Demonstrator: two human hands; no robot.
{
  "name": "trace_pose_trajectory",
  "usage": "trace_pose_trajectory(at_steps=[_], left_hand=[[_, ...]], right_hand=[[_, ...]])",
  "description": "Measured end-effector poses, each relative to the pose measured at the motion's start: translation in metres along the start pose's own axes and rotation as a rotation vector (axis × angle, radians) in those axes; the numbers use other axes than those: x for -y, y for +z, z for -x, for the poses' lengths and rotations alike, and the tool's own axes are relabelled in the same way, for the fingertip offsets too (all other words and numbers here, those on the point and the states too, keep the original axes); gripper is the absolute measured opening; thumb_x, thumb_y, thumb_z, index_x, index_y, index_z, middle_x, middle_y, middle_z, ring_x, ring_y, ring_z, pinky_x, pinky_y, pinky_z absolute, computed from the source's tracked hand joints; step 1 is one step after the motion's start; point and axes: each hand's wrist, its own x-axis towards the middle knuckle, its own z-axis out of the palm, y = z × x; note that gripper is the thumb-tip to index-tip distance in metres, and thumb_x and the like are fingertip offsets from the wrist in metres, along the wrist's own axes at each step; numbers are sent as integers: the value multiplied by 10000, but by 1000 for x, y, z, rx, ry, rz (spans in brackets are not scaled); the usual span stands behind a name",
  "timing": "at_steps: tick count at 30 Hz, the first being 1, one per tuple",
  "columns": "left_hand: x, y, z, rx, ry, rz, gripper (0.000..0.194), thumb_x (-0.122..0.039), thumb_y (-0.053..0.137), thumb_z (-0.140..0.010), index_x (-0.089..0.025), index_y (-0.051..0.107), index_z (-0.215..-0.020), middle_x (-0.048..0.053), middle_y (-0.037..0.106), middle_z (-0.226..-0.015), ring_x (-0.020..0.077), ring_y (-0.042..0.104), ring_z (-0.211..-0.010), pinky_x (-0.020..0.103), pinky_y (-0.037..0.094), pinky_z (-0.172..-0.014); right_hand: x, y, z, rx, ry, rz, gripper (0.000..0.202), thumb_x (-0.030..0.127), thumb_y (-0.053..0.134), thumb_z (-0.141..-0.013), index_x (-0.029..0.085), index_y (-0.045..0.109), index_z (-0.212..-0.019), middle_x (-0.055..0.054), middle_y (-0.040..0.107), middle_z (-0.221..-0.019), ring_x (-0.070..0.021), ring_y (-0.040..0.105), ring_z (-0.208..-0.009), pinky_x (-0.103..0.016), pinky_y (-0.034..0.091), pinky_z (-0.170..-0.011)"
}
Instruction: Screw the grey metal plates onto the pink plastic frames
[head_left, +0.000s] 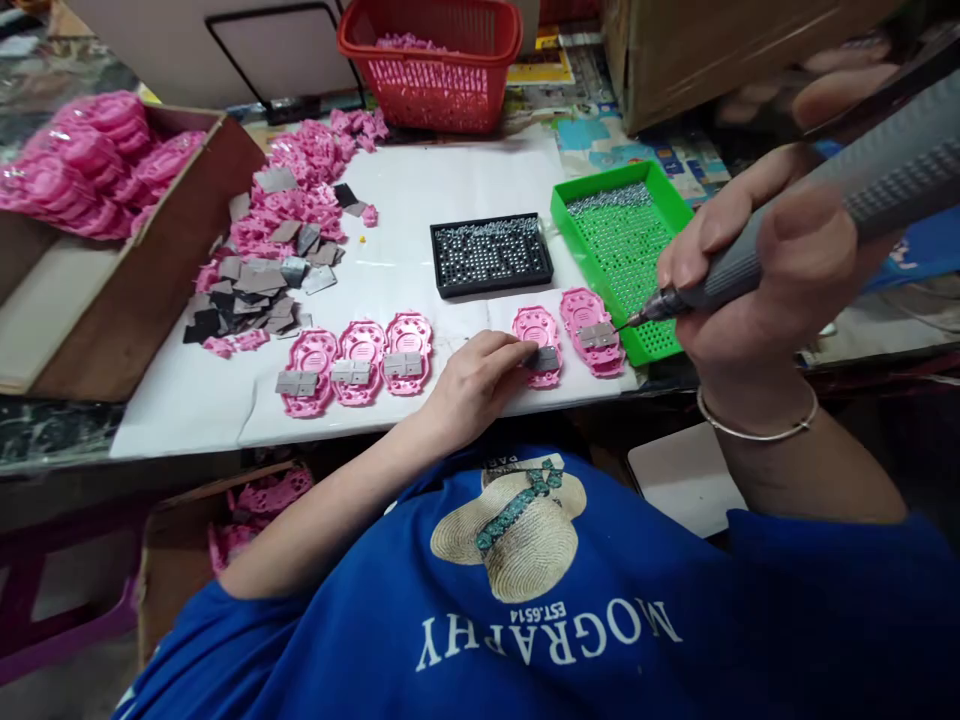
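Observation:
My right hand (772, 250) is wrapped round a grey electric screwdriver (742, 265). Its thin bit points down-left, by the edge of the rightmost pink plastic shell (581, 305), which has a metal plate (598, 335) across it; whether bit and shell touch I cannot tell. My left hand (484, 375) rests on the white sheet with its fingertips on a dark grey plate (543, 358) lying on another pink shell (534, 322). To the left lies a row of three pink shells (362, 338), each with a metal plate across its lower half.
A black screw tray (491, 256) and a green screw tray (611, 205) stand beyond the shells. Loose plates (259, 285) and small pink parts (300, 160) are heaped at left, beside a cardboard box (217, 165) of pink pieces. A red basket (442, 65) stands behind.

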Motion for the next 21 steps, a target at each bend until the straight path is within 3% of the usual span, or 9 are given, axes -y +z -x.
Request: trace_pose_trajectory(at_steps=[4,8,21], left_hand=[[0,1,1,-10,-10,-39,265,-139,554,-969,-98,598,-1227,100,685,-986,141,639,-885,259,542,-777],[-1,2,3,1,-16,-83,359,-159,507,-997,-147,499,-1355,76,679,-991,141,636,-906,277,538,-801],[1,6,5,-17,13,-132,505,-123,504,-987,-152,365,-1472,56,672,-939,148,611,-877,277,510,-795]], right_hand=[[0,16,20,119,75,-130,351,393,777,-722,286,657,-1034,74,524,-604,-107,405,-367,-306,297,-315],[-7,24,30,189,128,-148,363,442,799,-711,327,637,-1014,92,555,-572,-113,407,-359,-317,325,-335],[-30,32,38,232,104,-178,309,415,733,-779,405,664,-1080,74,570,-609,-115,437,-392,-304,342,-372]])
